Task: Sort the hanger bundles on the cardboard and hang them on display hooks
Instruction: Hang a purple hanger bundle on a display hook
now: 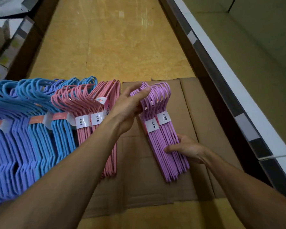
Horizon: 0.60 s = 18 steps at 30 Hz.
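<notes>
Two lilac hanger bundles (165,142) with white paper bands lie side by side on the flattened cardboard (203,113). My left hand (130,103) grips them near their hooks at the far end. My right hand (188,148) holds their near part from the right side, fingers curled on the bars. To the left lie pink hanger bundles (87,116), then blue hanger bundles (40,103) and periwinkle ones (8,156), all banded and overlapping in a row.
The cardboard rests on a yellow tiled floor (119,43) in a shop aisle. A low shelf unit with a white edge strip (238,90) runs along the right. Shelving with boxed goods (5,47) stands at the far left.
</notes>
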Tool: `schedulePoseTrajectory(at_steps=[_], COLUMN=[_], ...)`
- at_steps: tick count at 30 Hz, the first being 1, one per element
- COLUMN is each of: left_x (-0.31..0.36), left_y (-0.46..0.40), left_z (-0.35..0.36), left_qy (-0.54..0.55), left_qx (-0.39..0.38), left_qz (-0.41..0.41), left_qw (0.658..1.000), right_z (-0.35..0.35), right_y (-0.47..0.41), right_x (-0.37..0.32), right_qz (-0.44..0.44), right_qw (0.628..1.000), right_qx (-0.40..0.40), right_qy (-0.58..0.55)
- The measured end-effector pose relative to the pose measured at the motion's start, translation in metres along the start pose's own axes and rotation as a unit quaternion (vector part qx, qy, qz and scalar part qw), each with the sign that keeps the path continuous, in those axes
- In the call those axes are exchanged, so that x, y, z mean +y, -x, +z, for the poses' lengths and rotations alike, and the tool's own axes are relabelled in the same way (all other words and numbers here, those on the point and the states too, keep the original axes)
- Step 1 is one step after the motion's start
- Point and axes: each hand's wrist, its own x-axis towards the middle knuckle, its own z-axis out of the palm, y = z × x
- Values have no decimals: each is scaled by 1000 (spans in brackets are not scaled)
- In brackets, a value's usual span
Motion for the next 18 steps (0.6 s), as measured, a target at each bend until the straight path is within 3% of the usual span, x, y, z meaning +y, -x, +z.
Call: schedulePoseTrajectory(at_steps=[7,10,13,18], left_x=[-2,-2,-1,-4], left_y=[-3,-7,-7,-8], left_z=[19,16,18,18], left_qy=[-27,-30,-31,-43], left_qx=[0,-8,-18,-11], left_qz=[2,3,4,8], left_qw=[1000,1000,999,999], right_z=[6,26,55,87], right_y=[11,12,5,-4], right_x=[-9,-15,-20,-30], right_qz=[-35,-62,-45,39], right_qw=[994,981,943,909], right_qx=[27,122,246,317], right_qy=[97,136,219,266])
